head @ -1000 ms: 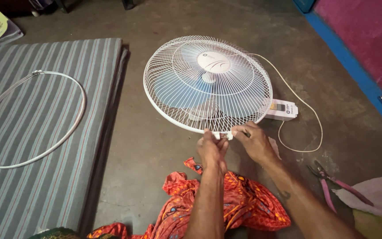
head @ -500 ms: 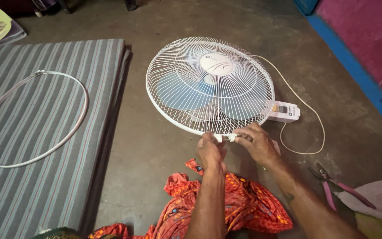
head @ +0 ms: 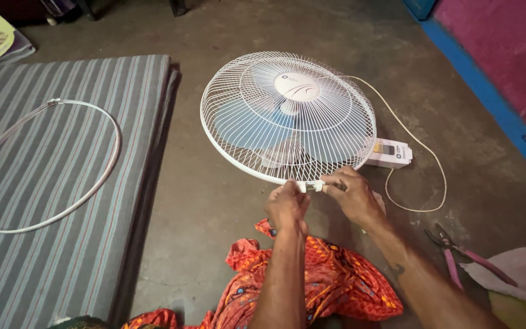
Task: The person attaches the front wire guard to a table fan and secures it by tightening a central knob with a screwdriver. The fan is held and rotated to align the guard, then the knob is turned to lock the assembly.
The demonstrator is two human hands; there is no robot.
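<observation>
White fan [head: 287, 116] lying on the floor [head: 214, 201], left hand [head: 287, 207] and right hand [head: 351, 195] both pinched shut on its rim clip [head: 312, 186], pliers [head: 458, 256] nearby.

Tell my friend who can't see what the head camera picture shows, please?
Two hands, left hand and right hand, pinch a small clip on the near rim of a white fan lying on the floor. Pink pliers lie to the right.

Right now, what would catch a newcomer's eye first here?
The white fan lying face-up on the concrete floor, centre frame, with both hands at the clip on its near rim: left hand, right hand. To the left, a loose white ring lies on a striped mat.
</observation>
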